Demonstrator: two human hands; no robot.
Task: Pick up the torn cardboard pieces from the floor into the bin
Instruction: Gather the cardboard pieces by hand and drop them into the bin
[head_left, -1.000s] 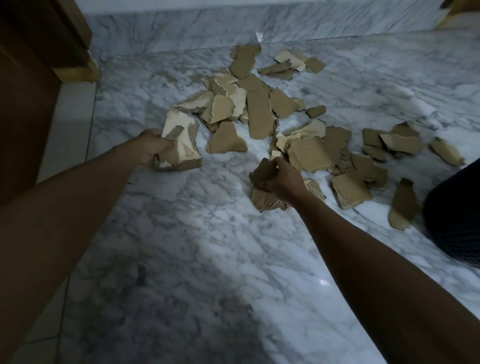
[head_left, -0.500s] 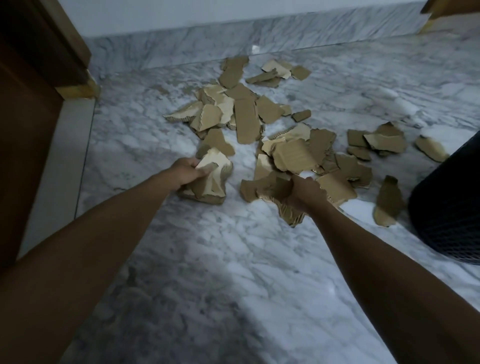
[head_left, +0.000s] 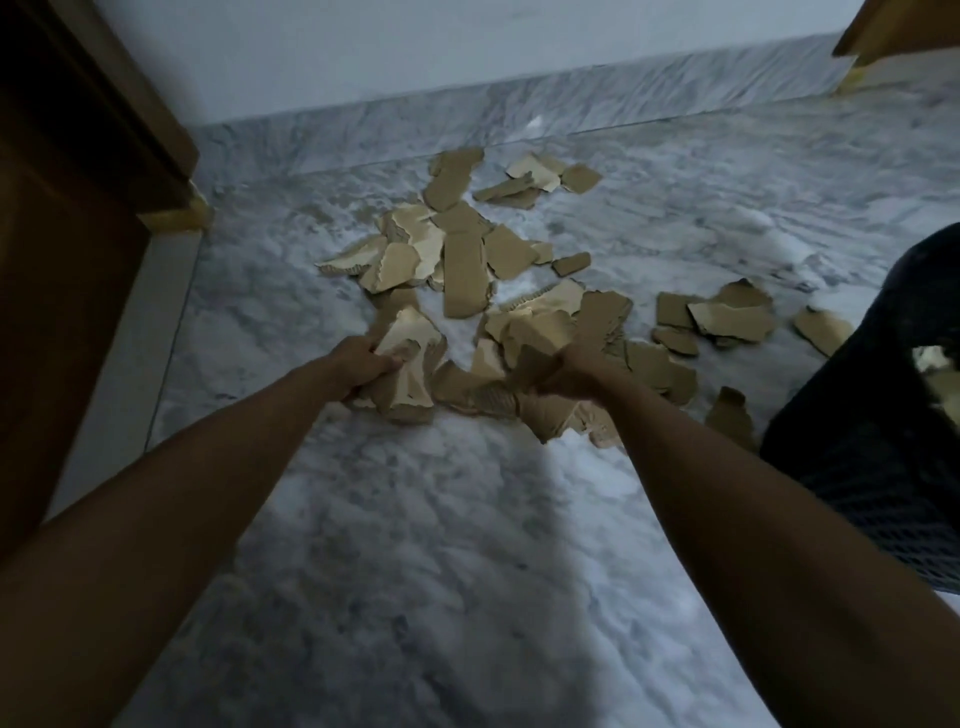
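No writing is legible. Torn brown corrugated cardboard pieces (head_left: 462, 270) litter the grey-veined white marble floor (head_left: 415, 545). Left hand (head_left: 358, 364) and right hand (head_left: 571, 371) each grip a closed fistful. The dark mesh bin (head_left: 883, 441) stands right; a brown wooden door frame (head_left: 78, 208) left.

The dark mesh bin (head_left: 883, 415) runs off the frame's right edge — only part shows. Cardboard pieces (head_left: 545, 410) under the right hand (head_left: 571, 371) are partly covered — their number cannot be told. Everything is slightly blurred.
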